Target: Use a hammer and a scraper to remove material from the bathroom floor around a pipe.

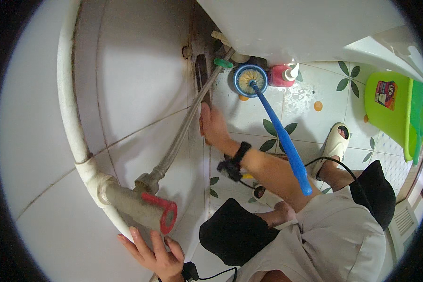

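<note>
Head camera: the left hand, fingers spread and unclenched, is at the white pipe below the red-handled valve. The right hand curls near the valve's braided hose; its grip is unclear.

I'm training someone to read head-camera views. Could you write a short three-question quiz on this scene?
1. Multiple choice: what colour is the handle of the long-handled brush? A red; B blue; C white.
2. True or false: in the picture, the pump bottle stands to the right of the round brush holder.
3. Short answer: which hand is nearer the red valve handle?

Key: 1. B; 2. True; 3. The left hand.
</note>
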Action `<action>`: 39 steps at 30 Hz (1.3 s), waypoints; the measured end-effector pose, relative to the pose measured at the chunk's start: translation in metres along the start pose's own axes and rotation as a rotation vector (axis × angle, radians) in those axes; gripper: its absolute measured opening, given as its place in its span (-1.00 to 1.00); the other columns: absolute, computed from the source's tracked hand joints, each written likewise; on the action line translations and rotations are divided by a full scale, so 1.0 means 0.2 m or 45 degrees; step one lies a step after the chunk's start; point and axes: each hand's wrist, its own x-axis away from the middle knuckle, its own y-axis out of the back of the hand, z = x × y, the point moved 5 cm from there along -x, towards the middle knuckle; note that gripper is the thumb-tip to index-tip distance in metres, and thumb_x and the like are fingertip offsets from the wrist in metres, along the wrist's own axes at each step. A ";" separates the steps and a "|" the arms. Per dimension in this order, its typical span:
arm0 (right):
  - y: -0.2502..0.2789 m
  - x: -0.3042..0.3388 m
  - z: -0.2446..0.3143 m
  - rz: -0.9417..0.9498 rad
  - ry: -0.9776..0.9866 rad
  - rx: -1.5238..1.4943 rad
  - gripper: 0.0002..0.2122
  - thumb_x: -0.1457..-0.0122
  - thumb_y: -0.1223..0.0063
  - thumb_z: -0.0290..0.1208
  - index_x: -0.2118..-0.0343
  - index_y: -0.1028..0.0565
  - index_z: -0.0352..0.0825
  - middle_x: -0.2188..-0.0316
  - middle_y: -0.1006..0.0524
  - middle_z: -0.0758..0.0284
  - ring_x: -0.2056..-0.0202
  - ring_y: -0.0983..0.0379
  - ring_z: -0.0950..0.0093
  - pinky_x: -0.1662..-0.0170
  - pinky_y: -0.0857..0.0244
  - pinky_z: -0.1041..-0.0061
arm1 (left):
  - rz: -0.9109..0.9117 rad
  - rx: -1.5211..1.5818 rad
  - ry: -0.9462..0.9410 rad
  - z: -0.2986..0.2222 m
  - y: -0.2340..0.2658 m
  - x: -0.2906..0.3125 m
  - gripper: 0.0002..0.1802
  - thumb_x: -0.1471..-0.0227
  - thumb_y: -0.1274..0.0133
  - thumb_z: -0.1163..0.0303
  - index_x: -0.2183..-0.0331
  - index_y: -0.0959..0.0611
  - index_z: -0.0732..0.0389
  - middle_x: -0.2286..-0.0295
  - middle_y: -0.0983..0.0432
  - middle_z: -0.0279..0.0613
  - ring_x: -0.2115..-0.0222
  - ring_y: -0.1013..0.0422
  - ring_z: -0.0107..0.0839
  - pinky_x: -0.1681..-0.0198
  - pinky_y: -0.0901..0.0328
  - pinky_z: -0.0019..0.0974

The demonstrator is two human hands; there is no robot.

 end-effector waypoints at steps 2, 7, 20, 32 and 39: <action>0.01 0.01 -0.03 -0.016 0.000 -0.026 -0.54 -0.25 0.43 -0.06 0.56 -0.31 -0.38 0.79 -0.29 0.33 0.79 -0.27 0.47 0.69 -0.19 0.45 | -0.145 0.065 -0.071 -0.05 0.04 -0.06 -0.63 -0.01 0.12 0.32 0.12 -0.55 0.18 -0.06 -0.16 0.17 -0.06 -0.08 0.28 -0.09 0.01 0.25; 0.11 -0.24 -0.05 -0.090 -0.084 -0.012 -0.56 -0.26 0.38 -0.10 0.58 -0.30 -0.39 0.79 -0.29 0.33 0.78 -0.28 0.48 0.69 -0.19 0.46 | -0.053 0.052 -0.041 -0.01 -0.01 0.01 -0.63 0.11 0.12 0.38 0.20 -0.51 0.25 -0.09 -0.11 0.14 -0.10 0.08 0.41 -0.08 0.04 0.32; 0.07 -0.18 -0.03 -0.059 -0.020 0.066 -0.53 -0.25 0.41 -0.06 0.61 -0.30 -0.37 0.78 -0.30 0.33 0.79 -0.26 0.48 0.71 -0.18 0.45 | -0.046 0.007 -0.012 -0.02 0.01 -0.04 -0.65 0.11 0.13 0.38 0.23 -0.54 0.26 -0.08 -0.12 0.14 -0.09 0.07 0.42 -0.08 0.04 0.32; 0.06 -0.12 0.16 0.022 0.055 -0.104 -0.56 -0.26 0.40 -0.15 0.47 -0.36 -0.48 0.80 -0.35 0.20 0.81 -0.32 0.33 0.67 -0.26 0.34 | -0.011 -0.018 -0.016 -0.01 -0.01 -0.01 -0.57 0.13 0.16 0.42 0.15 -0.52 0.23 -0.11 -0.09 0.09 -0.11 0.08 0.39 -0.10 0.06 0.28; 0.05 -0.18 0.04 -0.131 0.210 0.067 -0.59 -0.24 0.35 -0.21 0.45 -0.36 -0.54 0.58 -0.43 -0.13 0.49 -0.39 -0.07 0.41 -0.30 0.13 | -0.046 -0.031 -0.026 -0.04 0.02 -0.04 -0.53 0.14 0.17 0.42 0.10 -0.51 0.22 -0.11 -0.08 0.08 -0.11 0.10 0.39 -0.11 0.06 0.27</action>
